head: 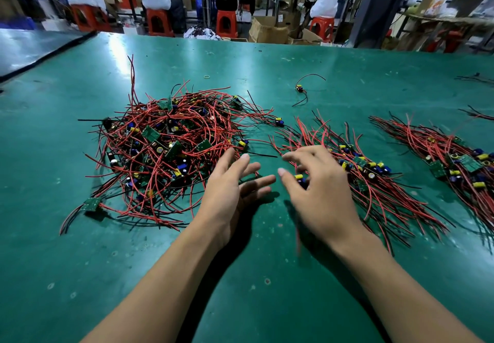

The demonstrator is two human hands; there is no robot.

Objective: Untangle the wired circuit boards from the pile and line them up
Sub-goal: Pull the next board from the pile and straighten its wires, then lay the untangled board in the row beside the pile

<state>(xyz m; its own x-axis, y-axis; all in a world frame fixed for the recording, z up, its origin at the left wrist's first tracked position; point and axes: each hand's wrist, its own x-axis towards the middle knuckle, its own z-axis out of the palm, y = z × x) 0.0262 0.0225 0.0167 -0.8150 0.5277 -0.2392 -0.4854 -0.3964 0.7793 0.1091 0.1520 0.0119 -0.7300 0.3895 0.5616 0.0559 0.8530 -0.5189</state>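
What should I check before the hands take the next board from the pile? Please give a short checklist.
1. Left hand free: ok, fingers straight, holding nothing.
2. Right hand free: cannot tell; a small board sits beneath its curled fingers.
3. Tangled pile reachable: ok, the left hand is at its edge.
4. Nearest row orderly: ok, wires lie roughly parallel.
5. Room on the table between pile and row: ok, bare green surface.
6. Stray board far behind: not ok, it lies alone, outside any row.
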